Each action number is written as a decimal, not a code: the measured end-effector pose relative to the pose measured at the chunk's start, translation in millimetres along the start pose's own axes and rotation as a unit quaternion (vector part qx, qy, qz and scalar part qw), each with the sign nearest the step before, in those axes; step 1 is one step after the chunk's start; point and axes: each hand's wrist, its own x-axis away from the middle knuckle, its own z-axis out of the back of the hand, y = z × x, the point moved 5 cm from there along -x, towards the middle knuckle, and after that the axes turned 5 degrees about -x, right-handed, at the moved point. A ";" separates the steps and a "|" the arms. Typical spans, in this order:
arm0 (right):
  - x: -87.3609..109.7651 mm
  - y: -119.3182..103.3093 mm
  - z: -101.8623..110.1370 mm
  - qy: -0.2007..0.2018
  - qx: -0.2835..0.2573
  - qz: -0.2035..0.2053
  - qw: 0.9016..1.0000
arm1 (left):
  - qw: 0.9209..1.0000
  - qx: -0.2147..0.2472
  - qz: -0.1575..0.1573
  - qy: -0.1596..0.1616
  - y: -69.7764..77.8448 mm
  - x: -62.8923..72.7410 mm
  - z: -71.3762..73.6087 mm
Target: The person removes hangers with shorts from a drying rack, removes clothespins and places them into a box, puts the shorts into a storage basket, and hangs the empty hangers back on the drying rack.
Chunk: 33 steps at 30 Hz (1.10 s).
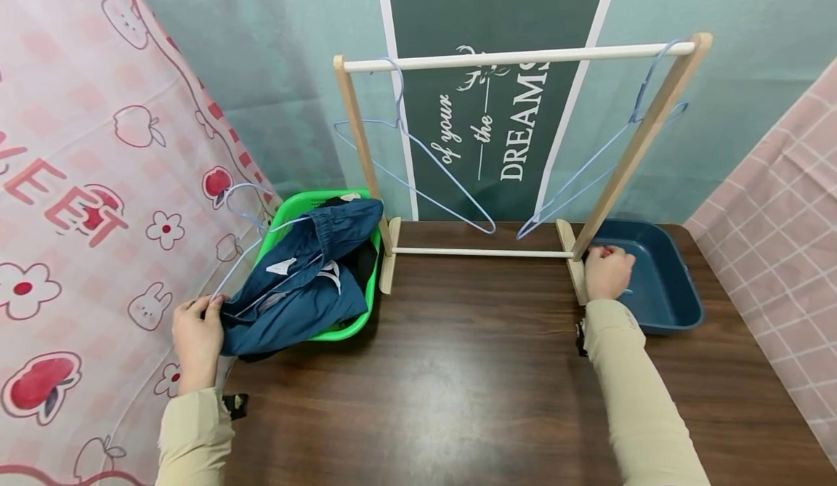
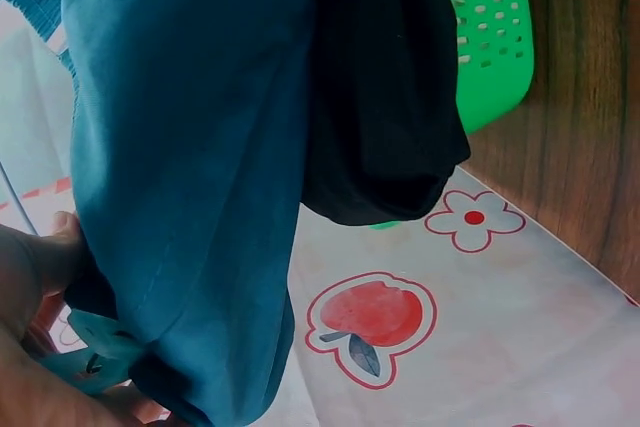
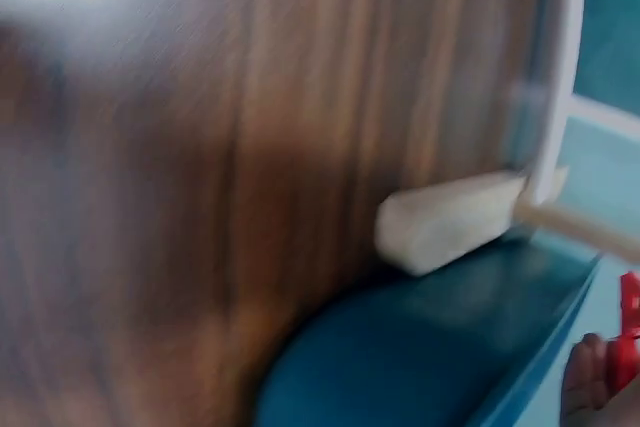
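Note:
My left hand [image 1: 199, 337] pinches one end of a light-blue hanger [image 1: 237, 268] together with the edge of blue shorts [image 1: 314, 312]. In the left wrist view, a teal clothespin [image 2: 100, 347] sits between thumb and fingers at the cloth's edge. The shorts, with a gathered elastic part, lie over the green basket [image 1: 340, 335]. Over at the right, my right hand [image 1: 608, 274] is above the left side of a dark-blue basin [image 1: 660, 275], fingers curled round a small red clip [image 3: 628, 332] that they partly cover.
A wooden rack [image 1: 617, 163] with a white top bar stands between basket and basin. Two light-blue hangers hang from it, one at the left [image 1: 445, 170], another at the right [image 1: 582, 173]. Black cloth [image 2: 385, 97] shows under the shorts. Printed curtains border the brown table [image 1: 458, 370].

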 end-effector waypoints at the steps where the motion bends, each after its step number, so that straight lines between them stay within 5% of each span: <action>1: -2.2 6.3 3.3 -0.005 0.013 -0.016 1.000 | 1.000 0.001 -0.004 0.003 0.2 0.3 0.0; 7: -8.9 36.0 14.1 -0.082 0.087 -0.058 0.991 | 1.000 0.005 -0.020 0.003 -3.7 1.8 -1.9; 16: -9.9 51.2 15.1 -0.126 0.116 -0.073 0.983 | 0.999 0.029 0.000 0.026 -14.4 3.1 2.8; 28: -9.3 54.6 18.8 -0.151 0.126 -0.080 0.977 | 0.999 0.019 0.038 -0.003 -8.6 1.3 3.6; 33: -11.1 50.7 18.6 -0.109 0.114 -0.071 0.985 | 0.998 0.005 0.065 -0.028 -7.7 -0.4 3.4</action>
